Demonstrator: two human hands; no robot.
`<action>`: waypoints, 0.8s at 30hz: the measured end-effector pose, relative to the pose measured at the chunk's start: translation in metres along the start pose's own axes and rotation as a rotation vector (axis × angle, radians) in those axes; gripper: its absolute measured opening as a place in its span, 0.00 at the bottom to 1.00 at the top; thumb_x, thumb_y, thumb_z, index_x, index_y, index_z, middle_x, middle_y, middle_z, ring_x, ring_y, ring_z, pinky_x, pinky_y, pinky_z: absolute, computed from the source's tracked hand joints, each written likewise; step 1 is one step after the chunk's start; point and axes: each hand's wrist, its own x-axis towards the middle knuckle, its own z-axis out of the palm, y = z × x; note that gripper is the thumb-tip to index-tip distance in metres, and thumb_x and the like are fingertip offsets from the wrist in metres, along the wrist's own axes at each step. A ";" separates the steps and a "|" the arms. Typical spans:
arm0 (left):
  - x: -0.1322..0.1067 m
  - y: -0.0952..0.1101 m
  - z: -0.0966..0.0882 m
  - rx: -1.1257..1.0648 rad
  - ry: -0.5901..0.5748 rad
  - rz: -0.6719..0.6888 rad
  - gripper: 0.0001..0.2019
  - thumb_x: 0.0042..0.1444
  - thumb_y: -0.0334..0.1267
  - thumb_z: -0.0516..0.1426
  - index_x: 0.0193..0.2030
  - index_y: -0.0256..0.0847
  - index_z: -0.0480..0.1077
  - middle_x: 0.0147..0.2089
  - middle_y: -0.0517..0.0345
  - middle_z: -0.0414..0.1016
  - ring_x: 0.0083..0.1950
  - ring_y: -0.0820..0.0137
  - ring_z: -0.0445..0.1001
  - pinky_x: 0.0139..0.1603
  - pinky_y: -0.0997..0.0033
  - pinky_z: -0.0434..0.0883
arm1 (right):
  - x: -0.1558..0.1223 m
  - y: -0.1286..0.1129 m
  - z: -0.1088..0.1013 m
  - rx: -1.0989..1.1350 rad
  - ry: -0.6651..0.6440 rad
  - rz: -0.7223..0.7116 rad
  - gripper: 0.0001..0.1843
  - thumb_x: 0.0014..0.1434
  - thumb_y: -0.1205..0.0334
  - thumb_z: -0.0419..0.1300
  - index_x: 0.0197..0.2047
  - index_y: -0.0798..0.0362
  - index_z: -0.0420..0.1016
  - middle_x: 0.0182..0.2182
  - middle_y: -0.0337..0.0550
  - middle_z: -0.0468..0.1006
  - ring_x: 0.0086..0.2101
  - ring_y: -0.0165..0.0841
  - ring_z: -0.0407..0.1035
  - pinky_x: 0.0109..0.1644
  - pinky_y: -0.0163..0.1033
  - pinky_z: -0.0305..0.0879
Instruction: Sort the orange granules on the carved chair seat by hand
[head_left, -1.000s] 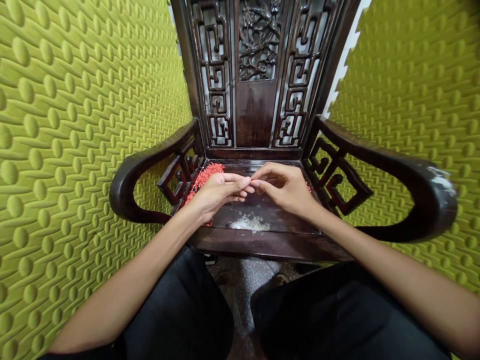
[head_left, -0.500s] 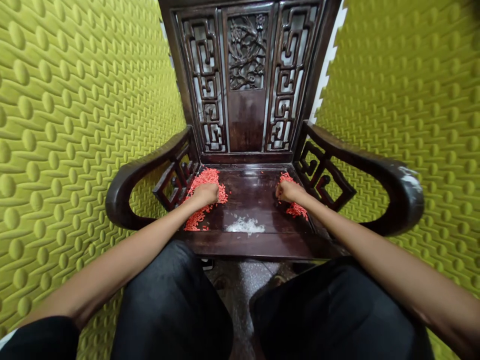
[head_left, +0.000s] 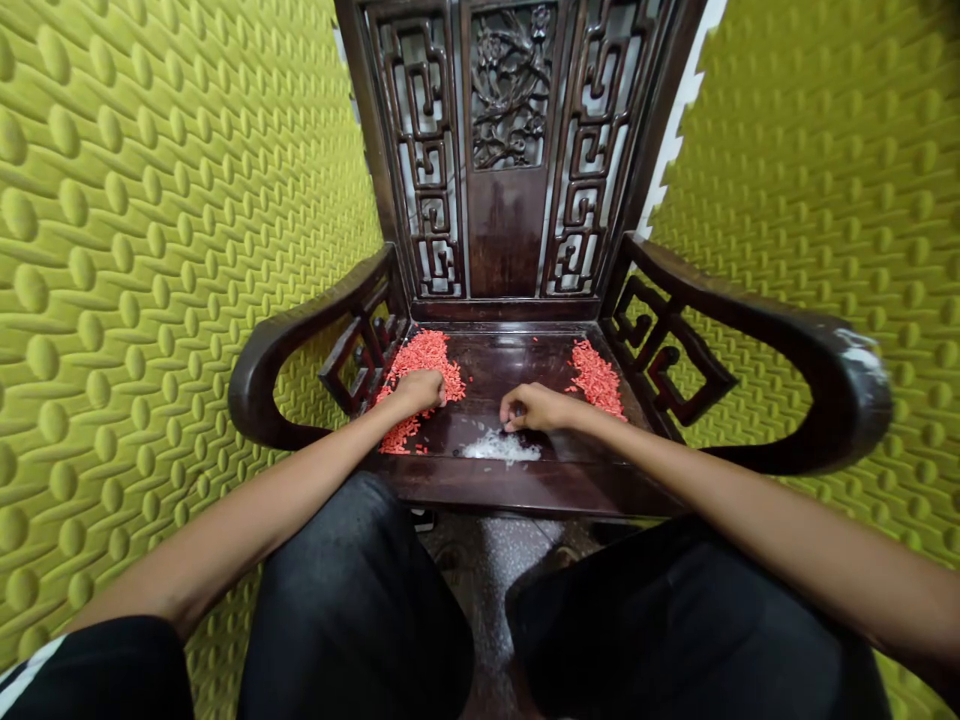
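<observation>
1. At 12 o'clock, the picture's edge cuts off the top of the carved chair back.
2. At 6 o'clock, dark trousers hide much of the floor.
3. The left hand's grip hides whether it holds any red grains.
4. The right hand's grip hides whether it holds any white grains, which are too small to tell apart.
</observation>
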 end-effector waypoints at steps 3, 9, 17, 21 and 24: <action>0.003 0.001 0.004 0.014 0.019 0.005 0.15 0.67 0.45 0.60 0.55 0.37 0.74 0.55 0.48 0.77 0.55 0.61 0.78 0.56 0.52 0.76 | 0.003 -0.004 0.019 -0.004 -0.027 -0.039 0.14 0.52 0.60 0.74 0.41 0.54 0.84 0.33 0.40 0.81 0.31 0.29 0.70 0.35 0.31 0.59; 0.007 0.005 0.010 0.016 0.051 -0.015 0.16 0.67 0.45 0.60 0.56 0.38 0.74 0.56 0.48 0.77 0.56 0.60 0.77 0.57 0.51 0.76 | 0.005 -0.004 0.034 -0.010 -0.053 -0.060 0.08 0.52 0.74 0.66 0.35 0.55 0.83 0.27 0.39 0.80 0.27 0.28 0.68 0.30 0.31 0.54; 0.005 0.005 0.009 -0.081 0.086 -0.012 0.16 0.67 0.44 0.60 0.56 0.38 0.74 0.56 0.48 0.76 0.54 0.61 0.78 0.55 0.53 0.77 | 0.001 -0.009 0.030 0.063 -0.004 -0.039 0.15 0.50 0.80 0.57 0.35 0.57 0.82 0.29 0.41 0.83 0.25 0.26 0.70 0.29 0.28 0.58; 0.008 0.003 0.008 -0.186 0.148 0.050 0.16 0.67 0.45 0.60 0.55 0.37 0.74 0.54 0.49 0.77 0.52 0.62 0.78 0.53 0.55 0.78 | 0.002 -0.013 0.025 0.124 0.039 -0.027 0.15 0.48 0.82 0.56 0.31 0.58 0.81 0.28 0.42 0.83 0.27 0.26 0.71 0.32 0.28 0.61; 0.010 0.005 0.007 -0.277 0.193 0.137 0.12 0.67 0.44 0.61 0.49 0.36 0.75 0.48 0.51 0.79 0.46 0.65 0.79 0.49 0.59 0.78 | 0.003 -0.015 0.024 0.177 0.053 -0.024 0.17 0.46 0.82 0.55 0.32 0.59 0.82 0.28 0.42 0.83 0.27 0.27 0.73 0.33 0.28 0.63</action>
